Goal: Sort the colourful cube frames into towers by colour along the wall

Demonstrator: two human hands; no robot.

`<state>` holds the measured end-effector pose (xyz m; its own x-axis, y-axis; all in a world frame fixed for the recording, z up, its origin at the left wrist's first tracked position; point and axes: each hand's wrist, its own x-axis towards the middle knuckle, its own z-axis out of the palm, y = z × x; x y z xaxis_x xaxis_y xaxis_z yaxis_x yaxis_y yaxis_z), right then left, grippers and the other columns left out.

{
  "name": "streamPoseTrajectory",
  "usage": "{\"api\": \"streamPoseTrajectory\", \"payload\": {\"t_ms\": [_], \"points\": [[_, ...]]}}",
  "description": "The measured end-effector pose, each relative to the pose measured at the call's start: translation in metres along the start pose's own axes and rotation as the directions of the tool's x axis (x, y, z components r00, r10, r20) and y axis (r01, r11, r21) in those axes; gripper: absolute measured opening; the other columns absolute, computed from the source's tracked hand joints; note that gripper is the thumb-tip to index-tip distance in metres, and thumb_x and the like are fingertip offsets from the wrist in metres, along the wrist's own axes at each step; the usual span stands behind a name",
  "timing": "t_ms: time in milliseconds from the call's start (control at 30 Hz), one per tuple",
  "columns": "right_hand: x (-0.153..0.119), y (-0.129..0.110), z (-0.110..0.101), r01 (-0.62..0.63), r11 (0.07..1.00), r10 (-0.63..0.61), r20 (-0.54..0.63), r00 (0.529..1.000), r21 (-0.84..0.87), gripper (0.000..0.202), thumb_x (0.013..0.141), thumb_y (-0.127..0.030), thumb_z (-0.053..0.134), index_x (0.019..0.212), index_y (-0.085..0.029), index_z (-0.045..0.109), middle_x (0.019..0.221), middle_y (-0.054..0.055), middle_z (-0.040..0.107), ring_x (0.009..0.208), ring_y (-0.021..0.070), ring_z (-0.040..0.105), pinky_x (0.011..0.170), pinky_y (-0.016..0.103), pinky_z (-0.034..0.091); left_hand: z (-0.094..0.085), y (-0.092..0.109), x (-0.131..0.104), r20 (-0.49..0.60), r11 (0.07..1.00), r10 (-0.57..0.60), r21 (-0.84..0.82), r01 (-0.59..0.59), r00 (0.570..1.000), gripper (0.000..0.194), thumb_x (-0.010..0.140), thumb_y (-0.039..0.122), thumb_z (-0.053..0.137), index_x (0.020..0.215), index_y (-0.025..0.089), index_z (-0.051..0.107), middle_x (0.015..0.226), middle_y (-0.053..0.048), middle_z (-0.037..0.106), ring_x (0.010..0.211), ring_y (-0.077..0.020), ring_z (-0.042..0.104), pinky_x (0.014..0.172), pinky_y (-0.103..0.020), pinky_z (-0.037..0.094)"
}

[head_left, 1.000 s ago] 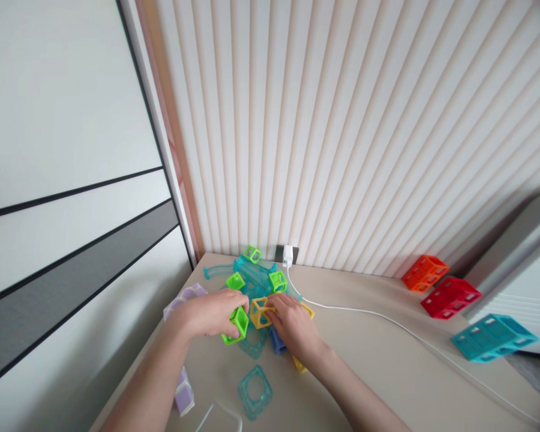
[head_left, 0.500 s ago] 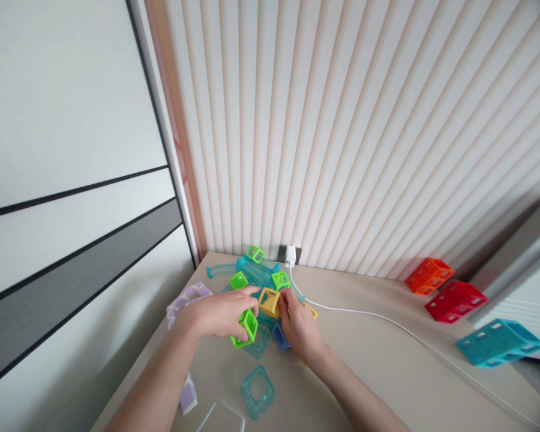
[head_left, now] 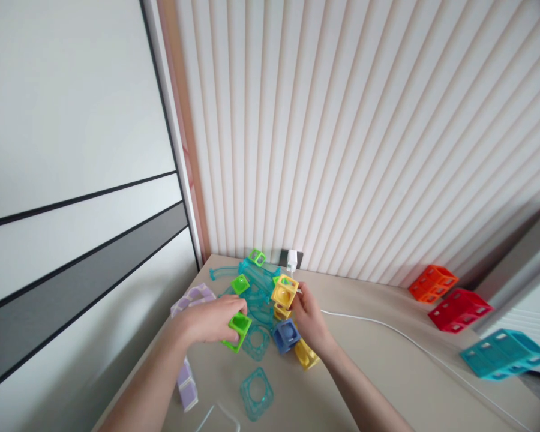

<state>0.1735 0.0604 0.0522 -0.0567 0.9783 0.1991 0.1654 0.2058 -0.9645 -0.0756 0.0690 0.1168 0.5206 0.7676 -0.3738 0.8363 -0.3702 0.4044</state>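
Clasped between the thumb and fingers of the left hand (head_left: 216, 319) is a bright green, open-framed plastic cube (head_left: 240, 325). To its right, the right hand (head_left: 310, 318) pinches a yellow open-framed plastic cube (head_left: 284, 292) by its side, beyond a blue hollow plastic cube (head_left: 285, 335) on the beige tabletop (head_left: 364, 372). Nearer lies a translucent teal plastic square (head_left: 257, 413) with a round hole.

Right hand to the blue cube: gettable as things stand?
Probably not for a grasp just yet: the right hand has its fingers on a yellow cube. Otherwise the way looks free; the blue cube sits close by, with nothing covering it in this view.
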Motion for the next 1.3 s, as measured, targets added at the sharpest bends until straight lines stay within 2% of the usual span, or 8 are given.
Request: {"api": "streamPoseTrajectory", "payload": {"t_ms": [100,267,400,533,733,933,1100,1300], "points": [[0.001,-0.004,-0.005,0.004,0.998,-0.007,0.045,0.999,0.067,0.037,0.098,-0.059,0.046,0.103,-0.023,0.053,0.078,0.001,0.069,0.069,0.0179,0.064,0.064,0.028,0.051,0.018,-0.012,-0.01,-0.071,0.999,0.035,-0.014,-0.037,0.997,0.036,0.076,0.025,0.07,0.109,0.024,0.059,0.118,-0.003,0.067,0.112,-0.0246,0.064,0.095,-0.031,0.047],[-0.003,-0.012,-0.011,0.004,1.0,-0.004,0.088,0.996,-0.007,0.032,0.095,-0.053,0.05,0.102,-0.022,0.056,0.087,0.003,0.069,0.075,0.018,0.065,0.065,0.027,0.05,0.046,-0.032,-0.019,-0.158,0.998,0.03,-0.043,-0.038,0.987,0.032,0.082,0.024,0.065,0.113,0.023,0.055,0.121,-0.006,0.067,0.115,-0.0267,0.063,0.098,-0.036,0.046],[-0.007,-0.02,-0.015,-0.009,1.0,0.01,0.122,0.993,-0.007,0.028,0.092,-0.049,0.054,0.099,-0.022,0.059,0.078,0.001,0.067,0.069,0.0169,0.063,0.059,0.025,0.047,0.061,-0.034,-0.018,-0.181,0.997,0.032,-0.057,-0.043,0.983,0.037,0.084,0.02,0.062,0.12,0.024,0.053,0.129,-0.008,0.065,0.122,-0.0282,0.061,0.104,-0.039,0.044],[-0.005,-0.025,-0.025,0.041,0.999,-0.037,0.111,0.993,-0.032,0.022,0.09,-0.04,0.056,0.096,-0.02,0.063,0.084,0.004,0.072,0.079,0.02,0.068,0.07,0.03,0.053,0.067,-0.031,-0.016,-0.171,0.996,0.051,-0.059,-0.062,0.984,0.044,0.082,0.017,0.062,0.124,0.024,0.052,0.134,-0.009,0.062,0.124,-0.0286,0.061,0.106,-0.04,0.046],[0.004,-0.023,-0.046,0.079,0.973,-0.069,0.051,0.996,-0.215,0.023,0.089,-0.032,0.053,0.1,-0.019,0.069,0.091,0.008,0.077,0.081,0.0219,0.072,0.074,0.033,0.056,0.056,-0.026,-0.022,-0.225,0.997,0.048,-0.046,-0.06,0.973,0.069,0.078,0.023,0.072,0.142,0.026,0.047,0.155,-0.011,0.05,0.141,-0.0314,0.05,0.115,-0.042,0.04],[-0.002,-0.019,-0.034,0.119,0.869,-0.067,0.124,0.99,-0.48,0.03,0.09,-0.021,0.047,0.103,-0.022,0.073,0.1,0.006,0.078,0.083,0.0204,0.072,0.079,0.032,0.054,0.03,-0.016,-0.011,-0.505,1.0,-0.016,-0.006,0.015,0.863,0.026,0.1,0.034,0.048,0.12,0.025,0.062,0.128,-0.007,0.07,0.119,-0.0253,0.066,0.103,-0.037,0.049],[-0.008,-0.018,-0.022,0.176,0.803,-0.037,0.248,0.968,-0.569,0.032,0.09,-0.013,0.049,0.105,-0.025,0.074,0.11,0.004,0.078,0.097,0.0211,0.073,0.086,0.031,0.051,0.025,-0.021,0.014,-0.589,0.995,-0.085,-0.011,0.097,0.804,0.026,0.1,0.028,0.046,0.12,0.022,0.062,0.126,-0.01,0.07,0.117,-0.0241,0.067,0.104,-0.036,0.048],[-0.006,-0.013,-0.025,0.168,0.758,0.001,0.258,0.966,-0.631,0.033,0.092,-0.011,0.051,0.112,-0.026,0.073,0.114,0.005,0.077,0.104,0.0229,0.073,0.091,0.031,0.051,0.031,-0.029,0.043,-0.619,0.982,-0.154,-0.007,0.191,0.77,0.035,0.099,0.025,0.048,0.132,0.017,0.056,0.136,-0.016,0.064,0.133,-0.0272,0.057,0.114,-0.039,0.04]]}}
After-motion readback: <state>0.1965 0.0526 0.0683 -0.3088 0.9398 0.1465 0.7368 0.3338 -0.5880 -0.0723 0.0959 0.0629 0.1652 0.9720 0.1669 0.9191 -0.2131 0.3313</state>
